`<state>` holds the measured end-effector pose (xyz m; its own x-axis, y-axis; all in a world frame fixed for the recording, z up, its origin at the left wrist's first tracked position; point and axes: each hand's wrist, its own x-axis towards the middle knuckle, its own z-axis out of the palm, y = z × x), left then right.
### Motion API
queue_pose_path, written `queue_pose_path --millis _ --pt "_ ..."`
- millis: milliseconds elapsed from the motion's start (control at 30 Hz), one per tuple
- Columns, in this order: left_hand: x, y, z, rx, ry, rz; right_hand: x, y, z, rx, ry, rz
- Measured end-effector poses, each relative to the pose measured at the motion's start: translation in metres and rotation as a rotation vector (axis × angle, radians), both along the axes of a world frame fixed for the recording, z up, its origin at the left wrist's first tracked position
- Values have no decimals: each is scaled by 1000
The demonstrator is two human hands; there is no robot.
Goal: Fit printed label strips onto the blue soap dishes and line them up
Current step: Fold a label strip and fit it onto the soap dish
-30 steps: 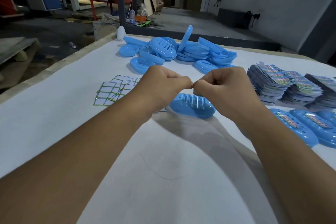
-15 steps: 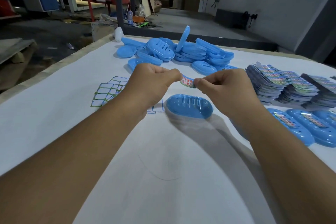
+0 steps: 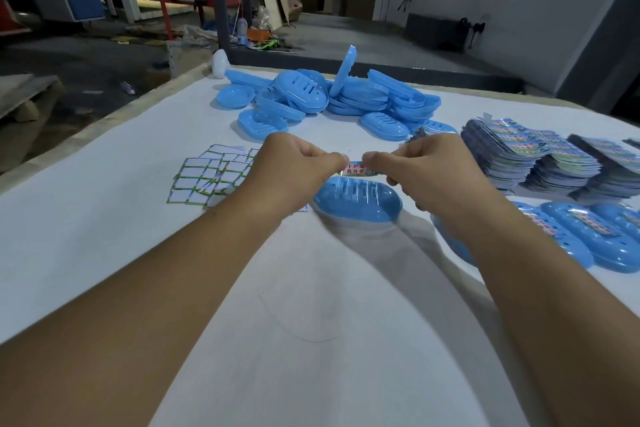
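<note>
A printed label strip (image 3: 356, 168) with red lettering is stretched between my left hand (image 3: 298, 173) and my right hand (image 3: 429, 173); each hand pinches one end. The strip hangs just above the far edge of a blue slotted soap dish (image 3: 358, 201), which lies flat on the white table. At the right, labelled blue dishes (image 3: 595, 239) lie side by side in a row. My right forearm hides part of the nearest one.
A heap of unlabelled blue dishes (image 3: 332, 97) lies at the far side of the table (image 3: 104, 236). Stacks of printed labels (image 3: 540, 152) stand at the right. Small white cards with green borders (image 3: 207, 177) lie at the left. The table's left edge drops to the workshop floor.
My hands have drawn apart and lowered, pulling the folded strip open so its print shows. It now hangs closer over the dish. The dish has not moved.
</note>
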<state>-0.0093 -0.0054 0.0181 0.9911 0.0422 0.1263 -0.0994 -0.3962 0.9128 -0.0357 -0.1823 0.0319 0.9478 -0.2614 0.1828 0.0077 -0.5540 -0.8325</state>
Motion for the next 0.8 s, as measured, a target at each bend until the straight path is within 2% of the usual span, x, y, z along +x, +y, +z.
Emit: queue_pose_path --millis 467,800 --pt "11 -6 -10 170 12 -23 5 1 -6 -201 92 -26" --pt "11 -5 -9 252 16 -34 9 1 -8 -210 132 -20"
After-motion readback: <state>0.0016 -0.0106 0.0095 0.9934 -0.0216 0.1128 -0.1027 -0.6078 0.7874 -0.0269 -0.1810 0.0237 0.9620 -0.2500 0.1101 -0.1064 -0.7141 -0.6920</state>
